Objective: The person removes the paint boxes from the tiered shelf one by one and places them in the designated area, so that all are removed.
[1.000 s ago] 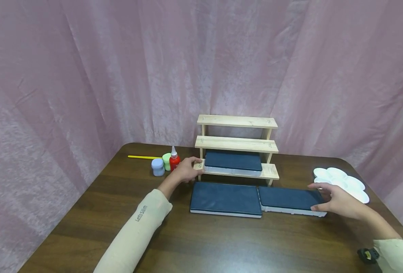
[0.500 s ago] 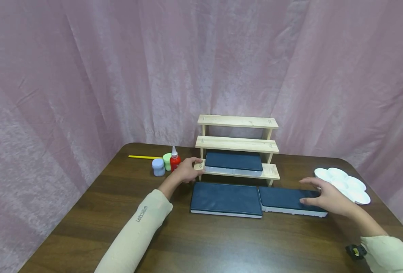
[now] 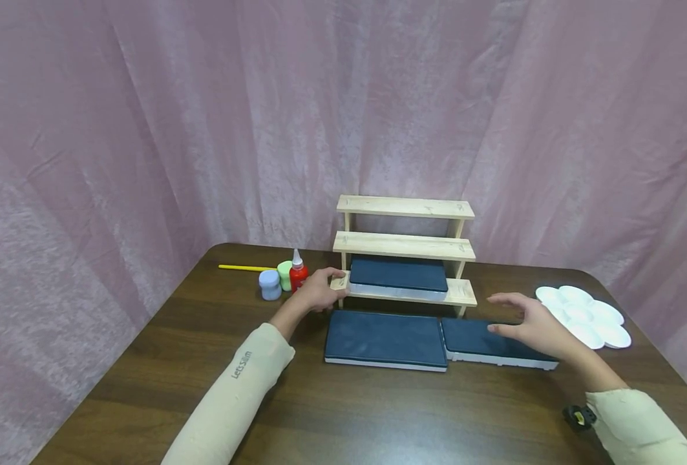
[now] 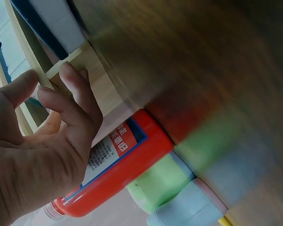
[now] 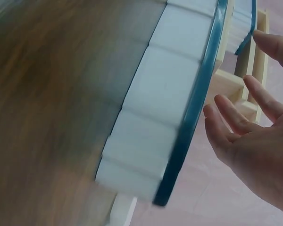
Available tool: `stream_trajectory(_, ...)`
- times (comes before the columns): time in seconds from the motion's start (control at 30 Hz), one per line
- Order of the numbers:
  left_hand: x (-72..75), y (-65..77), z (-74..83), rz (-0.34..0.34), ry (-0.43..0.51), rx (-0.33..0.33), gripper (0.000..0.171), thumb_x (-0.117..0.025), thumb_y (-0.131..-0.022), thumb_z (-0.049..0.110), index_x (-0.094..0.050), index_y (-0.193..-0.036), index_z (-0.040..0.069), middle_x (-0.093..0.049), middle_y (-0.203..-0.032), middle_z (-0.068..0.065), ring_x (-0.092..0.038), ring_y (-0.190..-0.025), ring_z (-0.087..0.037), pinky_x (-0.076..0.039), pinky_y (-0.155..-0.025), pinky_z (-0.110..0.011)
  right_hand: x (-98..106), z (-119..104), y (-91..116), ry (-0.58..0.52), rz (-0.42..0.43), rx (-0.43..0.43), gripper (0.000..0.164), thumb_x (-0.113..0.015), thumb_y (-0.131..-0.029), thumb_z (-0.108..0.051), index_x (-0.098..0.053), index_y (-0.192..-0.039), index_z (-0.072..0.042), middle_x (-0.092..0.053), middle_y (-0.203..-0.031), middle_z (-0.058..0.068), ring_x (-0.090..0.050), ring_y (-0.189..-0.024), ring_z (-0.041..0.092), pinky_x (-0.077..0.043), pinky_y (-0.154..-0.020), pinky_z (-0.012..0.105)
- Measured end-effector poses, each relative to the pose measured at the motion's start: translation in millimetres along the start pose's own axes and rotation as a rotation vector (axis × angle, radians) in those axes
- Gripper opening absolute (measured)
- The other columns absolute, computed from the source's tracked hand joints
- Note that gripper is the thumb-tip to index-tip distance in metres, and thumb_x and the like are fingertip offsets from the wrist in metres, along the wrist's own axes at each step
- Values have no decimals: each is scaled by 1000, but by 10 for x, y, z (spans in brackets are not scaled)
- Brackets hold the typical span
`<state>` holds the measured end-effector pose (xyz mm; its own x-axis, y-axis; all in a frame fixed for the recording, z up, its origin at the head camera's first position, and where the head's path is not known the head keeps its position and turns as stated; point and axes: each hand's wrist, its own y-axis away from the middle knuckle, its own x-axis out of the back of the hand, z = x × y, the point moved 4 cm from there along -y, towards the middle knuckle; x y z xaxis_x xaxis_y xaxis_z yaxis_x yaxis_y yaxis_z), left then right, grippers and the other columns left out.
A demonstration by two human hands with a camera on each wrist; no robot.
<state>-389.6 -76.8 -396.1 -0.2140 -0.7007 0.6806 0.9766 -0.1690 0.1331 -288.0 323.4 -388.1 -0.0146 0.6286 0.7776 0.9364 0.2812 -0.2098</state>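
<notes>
A three-step wooden display rack [image 3: 404, 244] stands on the table, with a white box with a dark blue lid [image 3: 398, 274] on its lowest step. My left hand [image 3: 318, 290] grips the left end of that step; the left wrist view shows thumb and fingers [image 4: 78, 89] bent about the board's end. Two more blue-lidded boxes lie in front of the rack, a wider one [image 3: 386, 340] and a narrower one [image 3: 477, 337] to its right. Above the narrower box hovers my right hand [image 3: 538, 326], fingers spread and holding nothing.
Beside my left hand stand a red bottle [image 3: 298, 274], a green jar [image 3: 284, 276] and a blue jar [image 3: 270, 285]. Behind them lies a yellow stick [image 3: 244, 267]. A white flower-shaped palette [image 3: 596, 314] is at the table's right. A pink curtain [image 3: 262, 116] hangs behind.
My right hand has left the right end of the narrower box and moved leftward above its lid. The left hand, rack and boxes have stayed where they were.
</notes>
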Motion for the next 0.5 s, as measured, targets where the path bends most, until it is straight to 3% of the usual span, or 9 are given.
stream_trajectory(0.5, -18, -29, -38, -6, 3, -4, 50, -73, -91, 25, -56, -137, 18, -60, -89, -15, -63, -56, -27, -47, -43, -26, -189, -127, -233, -54, 36, 26, 53, -79, -86, -19, -58, -132, -2, -55, -135, 25, -55, -120, 48, -47, -92, 64)
